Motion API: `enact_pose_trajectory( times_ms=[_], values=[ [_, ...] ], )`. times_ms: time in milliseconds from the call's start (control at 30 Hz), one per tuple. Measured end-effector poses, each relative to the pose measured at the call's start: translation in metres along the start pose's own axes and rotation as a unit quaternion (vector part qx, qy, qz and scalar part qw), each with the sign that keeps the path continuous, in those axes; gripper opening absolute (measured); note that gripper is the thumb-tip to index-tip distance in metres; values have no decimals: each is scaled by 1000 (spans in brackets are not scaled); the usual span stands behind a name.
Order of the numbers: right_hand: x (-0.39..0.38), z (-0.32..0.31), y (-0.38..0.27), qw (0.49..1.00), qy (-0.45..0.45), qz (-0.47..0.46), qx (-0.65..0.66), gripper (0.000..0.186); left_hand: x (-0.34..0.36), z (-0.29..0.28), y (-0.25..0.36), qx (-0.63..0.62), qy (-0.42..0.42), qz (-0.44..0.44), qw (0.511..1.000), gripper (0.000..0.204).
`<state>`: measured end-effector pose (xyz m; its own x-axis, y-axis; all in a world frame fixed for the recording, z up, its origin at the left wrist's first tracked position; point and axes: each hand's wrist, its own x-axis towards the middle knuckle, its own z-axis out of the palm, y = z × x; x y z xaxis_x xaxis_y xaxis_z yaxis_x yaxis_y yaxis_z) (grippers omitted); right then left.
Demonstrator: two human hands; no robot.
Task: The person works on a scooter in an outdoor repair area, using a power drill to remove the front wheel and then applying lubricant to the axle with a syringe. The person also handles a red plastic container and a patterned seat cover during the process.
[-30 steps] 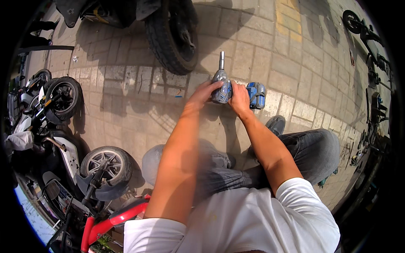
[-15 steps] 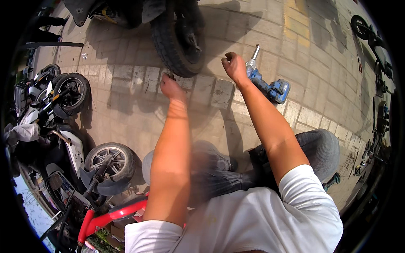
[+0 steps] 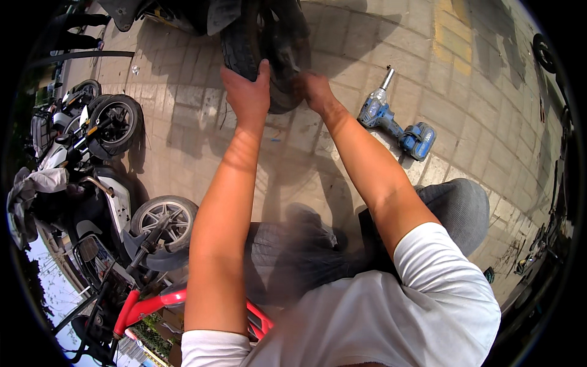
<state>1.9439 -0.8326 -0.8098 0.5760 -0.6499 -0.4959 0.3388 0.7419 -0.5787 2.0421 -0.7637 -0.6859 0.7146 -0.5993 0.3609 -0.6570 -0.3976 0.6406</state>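
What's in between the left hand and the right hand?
The lower part of the black tyre lies between the left hand and the right hand, in the head view.

Left hand (image 3: 247, 95) clasps dark tyre (image 3: 239, 52); right hand (image 3: 317, 93) at its right side. Blue power tool (image 3: 391, 126) lies on paving (image 3: 422, 85).

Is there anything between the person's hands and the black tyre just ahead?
Nothing visible: the left hand is at the tyre, the right hand by its right side. The power tool lies farther right, out of the way.
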Motion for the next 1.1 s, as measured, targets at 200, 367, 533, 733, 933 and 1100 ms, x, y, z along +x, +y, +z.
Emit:
enact_pose_trajectory(
  times_ms=[200, 367, 533, 733, 933, 1100],
  values=[
    [14, -5, 6, 968, -13, 104, 227, 25, 3, 4, -1, -9, 4, 23, 1000, 77],
    [-1, 7, -1, 989, -11, 116, 89, 27, 1, -3, 2, 1, -7, -24, 1000, 77],
    [6, 0, -27, 995, 30, 84, -48, 27, 2, -3, 8, -44, -20, 0, 999, 77],
    [26, -11, -31, 994, 12, 102, -45, 27, 2, -2, 6, -64, -20, -7, 998, 77],
    [53, -2, -23, 990, 139, 18, -17, 24, 0, -1, -2, -60, -21, -7, 998, 77],
    [77, -45, -24, 983, 30, 35, -179, 25, 1, -1, -10, -46, -8, -4, 999, 76]
  ],
)
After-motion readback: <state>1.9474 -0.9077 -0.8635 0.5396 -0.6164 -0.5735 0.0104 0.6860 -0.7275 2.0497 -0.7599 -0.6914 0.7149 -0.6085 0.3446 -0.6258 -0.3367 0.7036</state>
